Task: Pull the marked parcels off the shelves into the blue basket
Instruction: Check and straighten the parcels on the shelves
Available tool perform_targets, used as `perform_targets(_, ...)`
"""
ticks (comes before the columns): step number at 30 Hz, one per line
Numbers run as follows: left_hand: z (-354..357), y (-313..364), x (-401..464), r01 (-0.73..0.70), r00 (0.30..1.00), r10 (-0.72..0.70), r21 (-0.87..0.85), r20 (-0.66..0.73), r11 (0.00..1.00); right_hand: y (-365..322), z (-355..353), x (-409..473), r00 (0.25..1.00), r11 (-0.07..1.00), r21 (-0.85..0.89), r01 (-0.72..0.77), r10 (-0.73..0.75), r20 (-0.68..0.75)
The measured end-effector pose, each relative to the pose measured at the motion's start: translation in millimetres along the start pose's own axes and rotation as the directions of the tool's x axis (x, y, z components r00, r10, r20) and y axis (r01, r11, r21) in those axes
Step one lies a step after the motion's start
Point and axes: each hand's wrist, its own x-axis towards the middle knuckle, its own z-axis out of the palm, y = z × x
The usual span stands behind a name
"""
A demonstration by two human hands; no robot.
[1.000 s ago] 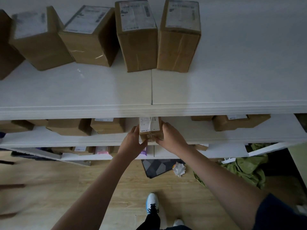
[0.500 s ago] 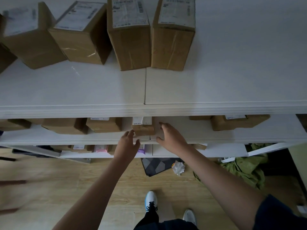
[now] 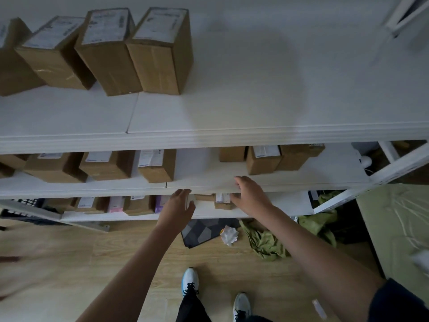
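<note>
Brown cardboard parcels with white labels stand on three white shelves. My left hand (image 3: 180,205) reaches toward the lowest visible shelf, fingers loosely curved and holding nothing, beside a small parcel (image 3: 203,197). My right hand (image 3: 249,196) hovers at the front edge of the middle shelf (image 3: 278,182), fingers relaxed and empty, just right of another small labelled parcel (image 3: 222,202). A labelled parcel (image 3: 157,165) stands on the middle shelf, up and left of both hands. No blue basket is in view.
Several tall parcels (image 3: 130,49) fill the top shelf at the left. More parcels (image 3: 263,159) sit on the middle shelf at the right. On the wooden floor lie a grey mat (image 3: 204,231), crumpled white paper (image 3: 229,235) and green cloth (image 3: 267,242). My shoes (image 3: 190,278) are below.
One second ago both hands gripped a small parcel at the middle shelf's edge. They let it go on that shelf, then moved down and right to the shelf below.
</note>
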Motion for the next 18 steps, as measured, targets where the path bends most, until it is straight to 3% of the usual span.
perform_targets(5, 7.2, 42.2, 16.2, -0.038, 0.999, 0.038, -0.021, -0.002, 0.999, 14.3, -12.9, 6.9, 0.999, 0.999, 0.028, -0.021, 0.022, -0.037)
perform_targets(10, 6.7, 55.8, 54.1, -0.088, 0.996, 0.088, -0.007, 0.005, 0.996, 8.7, -17.3, 33.7, 0.993, 0.990, 0.087, -0.114, 0.113, 0.023)
perform_targets(18, 4.8, 57.0, 128.9, -0.022, 0.986, 0.019, 0.012, 0.165, 1.000, 11.5, -16.3, 77.0, 0.940, 0.946, 0.049, -0.321, 0.324, -0.105)
